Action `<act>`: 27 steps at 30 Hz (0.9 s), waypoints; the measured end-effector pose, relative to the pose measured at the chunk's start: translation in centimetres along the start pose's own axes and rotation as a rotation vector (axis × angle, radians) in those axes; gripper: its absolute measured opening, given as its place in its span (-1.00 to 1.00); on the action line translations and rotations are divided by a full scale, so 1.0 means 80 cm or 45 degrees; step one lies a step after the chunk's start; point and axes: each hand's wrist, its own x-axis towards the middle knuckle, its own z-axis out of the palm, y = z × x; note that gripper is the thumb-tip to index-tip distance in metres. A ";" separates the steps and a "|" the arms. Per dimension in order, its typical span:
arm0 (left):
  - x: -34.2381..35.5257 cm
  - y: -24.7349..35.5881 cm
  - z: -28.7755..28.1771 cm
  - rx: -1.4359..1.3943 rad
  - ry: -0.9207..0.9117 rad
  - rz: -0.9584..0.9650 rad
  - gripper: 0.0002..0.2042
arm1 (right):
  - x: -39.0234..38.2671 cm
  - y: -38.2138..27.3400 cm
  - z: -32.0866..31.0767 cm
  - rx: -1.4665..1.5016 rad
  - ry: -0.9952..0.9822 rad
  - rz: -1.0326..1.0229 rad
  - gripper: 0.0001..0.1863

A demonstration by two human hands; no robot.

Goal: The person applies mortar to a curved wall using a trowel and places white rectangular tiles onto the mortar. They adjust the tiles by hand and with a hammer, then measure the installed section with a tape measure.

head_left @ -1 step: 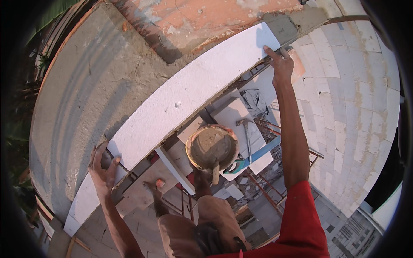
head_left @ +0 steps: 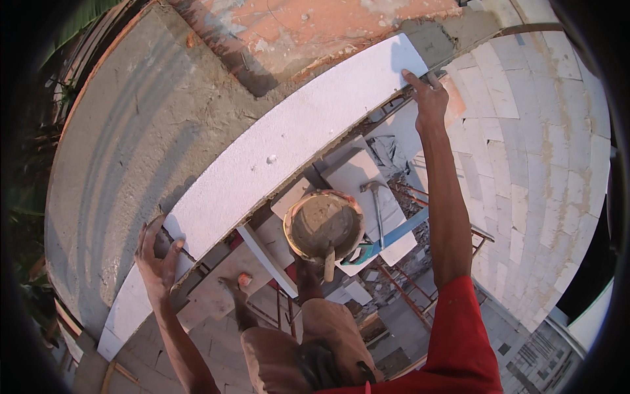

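Observation:
A long white building block [head_left: 289,148] lies along the top of a wall, its edges bent by the lens. My left hand [head_left: 157,259] grips its near left end, with the thumb at the near side and the fingers at the far side. At the far right end, my right hand [head_left: 430,95] has a finger on the top face and the others round the edge. Another white block [head_left: 125,308] continues the row beyond my left hand. Under the long block a strip of mortar shows along the near edge.
Below stands a bucket of mortar [head_left: 315,220] with a wooden-handled tool [head_left: 329,262] in it. A hammer [head_left: 374,203] and a blue-bladed handsaw [head_left: 394,233] lie on boards beside it. Rough grey cement [head_left: 138,131] spreads behind the block. A white block wall [head_left: 538,151] rises at right.

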 end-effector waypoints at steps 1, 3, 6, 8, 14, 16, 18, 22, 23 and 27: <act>0.004 0.000 0.003 -0.027 0.012 0.005 -0.36 | 0.002 -0.001 0.002 0.020 -0.011 -0.044 -0.56; 0.005 -0.001 0.003 -0.028 0.005 0.002 -0.36 | 0.003 -0.001 0.002 0.023 -0.017 -0.055 -0.55; 0.004 0.000 0.004 0.003 0.013 0.002 -0.37 | 0.003 0.000 -0.003 0.031 -0.053 -0.031 -0.59; 0.003 0.001 0.004 -0.014 0.018 -0.023 -0.36 | 0.003 0.001 -0.009 0.104 -0.115 -0.041 -0.64; 0.005 0.001 0.004 -0.010 0.006 -0.025 -0.32 | 0.018 -0.001 -0.026 0.162 -0.140 0.115 -0.63; 0.004 -0.001 0.004 -0.022 0.009 -0.021 -0.32 | 0.024 -0.004 -0.028 0.195 -0.081 0.163 -0.59; 0.004 -0.002 0.004 -0.020 0.018 -0.033 -0.32 | 0.028 -0.007 -0.029 0.213 0.040 0.167 -0.59; 0.006 -0.001 0.005 -0.079 0.003 -0.023 -0.30 | 0.035 -0.005 -0.033 0.167 0.127 0.096 -0.55; 0.007 0.001 0.005 -0.061 0.006 -0.026 -0.31 | 0.037 -0.004 -0.035 0.097 0.153 0.045 -0.53; 0.006 0.006 -0.001 -0.137 0.007 -0.011 -0.35 | 0.030 -0.003 -0.036 -0.103 0.227 -0.193 -0.49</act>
